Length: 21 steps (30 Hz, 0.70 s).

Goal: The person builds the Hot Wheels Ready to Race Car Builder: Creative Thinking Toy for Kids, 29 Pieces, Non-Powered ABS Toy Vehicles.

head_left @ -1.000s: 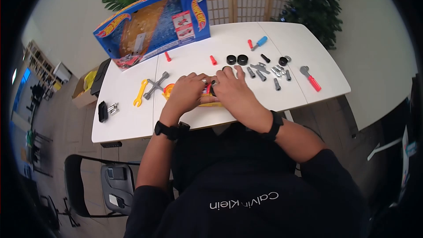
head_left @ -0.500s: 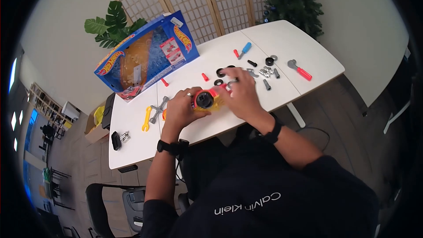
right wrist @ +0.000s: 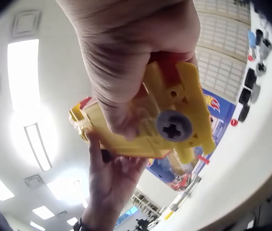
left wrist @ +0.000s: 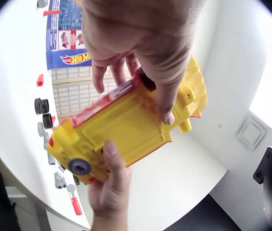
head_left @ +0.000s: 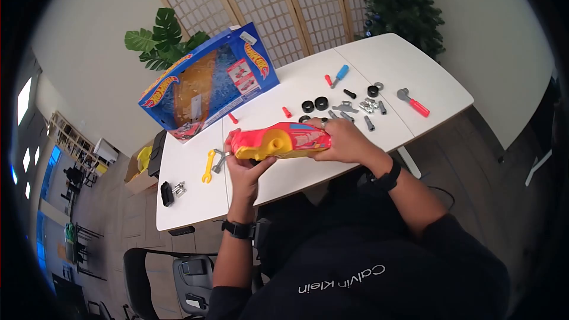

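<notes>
A red and yellow toy car (head_left: 284, 141) is held up by both hands over the front of the table, its side with a yellow wheel hollow facing the head camera. My left hand (head_left: 242, 173) grips one end, thumb pressed on the yellow underside (left wrist: 126, 125). Around the other end curls my right hand (head_left: 351, 142), its thumb also on the underside in the left wrist view. Near that end, a grey round piece with a cross-shaped recess (right wrist: 173, 126) sits in the underside. The hands hide parts of both ends.
Behind the car stand black tyres (head_left: 314, 105), grey bolts (head_left: 370, 123) and a red bolt (head_left: 287, 112). A blue screwdriver (head_left: 340, 74) and red-handled tool (head_left: 414, 103) lie farther right. Left are a yellow wrench (head_left: 208, 166), grey cross wrench (head_left: 220, 160) and blue toy box (head_left: 261, 74).
Both hands were low over the car; then a black wheel showed beside the left hand with the right hand loose. Now the car is raised and turned side-up, gripped at both ends.
</notes>
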### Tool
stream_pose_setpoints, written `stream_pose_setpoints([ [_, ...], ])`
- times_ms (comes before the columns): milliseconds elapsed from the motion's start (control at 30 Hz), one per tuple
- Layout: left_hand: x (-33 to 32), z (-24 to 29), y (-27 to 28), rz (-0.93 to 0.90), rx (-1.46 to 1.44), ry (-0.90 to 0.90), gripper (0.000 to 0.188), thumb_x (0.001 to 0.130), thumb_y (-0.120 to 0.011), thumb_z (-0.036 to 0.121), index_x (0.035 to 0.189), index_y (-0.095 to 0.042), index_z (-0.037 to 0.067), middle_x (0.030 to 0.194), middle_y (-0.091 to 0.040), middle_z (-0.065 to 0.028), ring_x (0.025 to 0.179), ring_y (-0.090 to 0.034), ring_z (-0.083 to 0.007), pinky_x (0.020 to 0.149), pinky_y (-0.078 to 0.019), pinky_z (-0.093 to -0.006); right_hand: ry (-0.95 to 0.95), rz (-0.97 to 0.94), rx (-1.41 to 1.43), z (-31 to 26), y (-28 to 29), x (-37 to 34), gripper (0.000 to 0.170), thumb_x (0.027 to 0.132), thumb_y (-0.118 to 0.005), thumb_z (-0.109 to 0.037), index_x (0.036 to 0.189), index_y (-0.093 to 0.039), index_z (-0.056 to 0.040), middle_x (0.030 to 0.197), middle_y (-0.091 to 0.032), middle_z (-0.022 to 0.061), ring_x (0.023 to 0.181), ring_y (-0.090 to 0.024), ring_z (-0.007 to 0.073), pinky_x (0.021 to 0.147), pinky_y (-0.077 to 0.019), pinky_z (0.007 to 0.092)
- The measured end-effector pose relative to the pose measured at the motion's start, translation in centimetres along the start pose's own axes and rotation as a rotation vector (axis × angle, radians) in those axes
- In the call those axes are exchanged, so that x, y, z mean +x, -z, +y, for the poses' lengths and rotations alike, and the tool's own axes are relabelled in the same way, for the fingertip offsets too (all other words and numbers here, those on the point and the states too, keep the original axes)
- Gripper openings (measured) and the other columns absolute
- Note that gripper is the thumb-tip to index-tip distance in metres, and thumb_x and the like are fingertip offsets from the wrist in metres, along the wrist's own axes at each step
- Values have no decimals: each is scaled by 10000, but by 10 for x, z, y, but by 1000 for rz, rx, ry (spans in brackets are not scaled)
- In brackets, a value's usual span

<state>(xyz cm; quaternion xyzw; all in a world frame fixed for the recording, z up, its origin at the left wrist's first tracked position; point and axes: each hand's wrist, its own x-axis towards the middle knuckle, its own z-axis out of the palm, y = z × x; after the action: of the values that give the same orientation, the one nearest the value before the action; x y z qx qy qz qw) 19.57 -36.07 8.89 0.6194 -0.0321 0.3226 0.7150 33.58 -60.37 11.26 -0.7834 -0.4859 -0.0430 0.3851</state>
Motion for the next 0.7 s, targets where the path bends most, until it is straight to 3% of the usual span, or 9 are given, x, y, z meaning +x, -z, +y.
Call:
stream_pose_setpoints([
  [200, -7, -19, 23, -62, 265, 99, 942, 739, -953, -30, 1481, -380, 65, 1378, -594, -171, 1243, -668, -276, 1087, -574, -453, 8, -121, -224, 22, 1, 17, 624, 648, -895, -383, 1162, -767, -54, 913, -764, 170, 879, -752, 371, 785, -604, 457],
  [267, -5, -25, 34, -102, 733, 131, 944, 718, -982, 20, 1453, -390, 51, 1348, -605, -153, 1234, -669, -249, 1057, -588, -445, -8, -260, -315, 26, 2, 26, 697, 672, -880, -419, 1226, -741, -19, 897, -738, 179, 861, -736, 372, 787, -591, 453],
  [333, -8, -31, 37, -95, 737, 144, 952, 699, -996, 33, 1428, -385, 66, 1318, -625, -155, 1227, -670, -249, 1060, -585, -434, 36, -241, -264, 29, -1, 27, 619, 668, -871, -403, 1141, -749, -22, 906, -741, 181, 860, -737, 373, 774, -594, 457],
  [400, -13, -35, 35, -111, 495, 115, 966, 693, -995, 26, 1421, -362, 74, 1299, -636, -150, 1227, -668, -243, 1072, -577, -424, 21, -334, -277, 25, -3, 30, 519, 646, -880, -366, 1050, -768, -60, 888, -769, 155, 864, -758, 363, 760, -599, 465],
  [433, -13, -38, 35, -154, 513, 71, 953, 704, -976, -8, 1413, -344, 78, 1272, -637, -151, 1211, -678, -241, 1065, -585, -405, 25, -367, -300, 26, -7, 30, 496, 643, -881, -352, 1021, -751, -57, 887, -769, 160, 875, -757, 366, 758, -597, 473],
  [567, -15, -45, 35, -110, 327, 192, 947, 724, -965, -18, 1433, -342, 63, 1258, -597, -148, 1163, -690, -239, 1022, -611, -375, 34, -363, -273, 25, -9, 31, 475, 646, -872, -329, 1017, -751, -57, 863, -764, 164, 874, -755, 375, 750, -597, 484],
  [633, -18, -46, 34, -93, 294, 197, 949, 723, -963, -22, 1435, -341, 63, 1258, -597, -150, 1168, -691, -244, 1018, -616, -379, 1, -459, -314, 27, -9, 35, 612, 707, -893, -438, 1166, -751, -59, 999, -772, 182, 989, -753, 356, 830, -598, 460],
  [667, -18, -48, 34, -80, 261, 197, 950, 723, -961, -26, 1436, -340, 64, 1258, -598, -152, 1172, -692, -250, 1013, -621, -384, -1, -459, -320, 31, -3, 38, 612, 707, -893, -438, 1166, -751, -59, 999, -772, 182, 989, -753, 356, 830, -598, 460],
  [700, -19, -49, 34, -70, 317, 183, 928, 738, -916, -90, 1439, -330, 75, 1272, -620, -185, 1173, -702, -274, 1009, -624, -404, -23, -505, -206, 39, 10, 40, 726, 744, -883, -511, 1279, -708, -53, 1061, -756, 181, 1024, -738, 342, 867, -590, 434],
])
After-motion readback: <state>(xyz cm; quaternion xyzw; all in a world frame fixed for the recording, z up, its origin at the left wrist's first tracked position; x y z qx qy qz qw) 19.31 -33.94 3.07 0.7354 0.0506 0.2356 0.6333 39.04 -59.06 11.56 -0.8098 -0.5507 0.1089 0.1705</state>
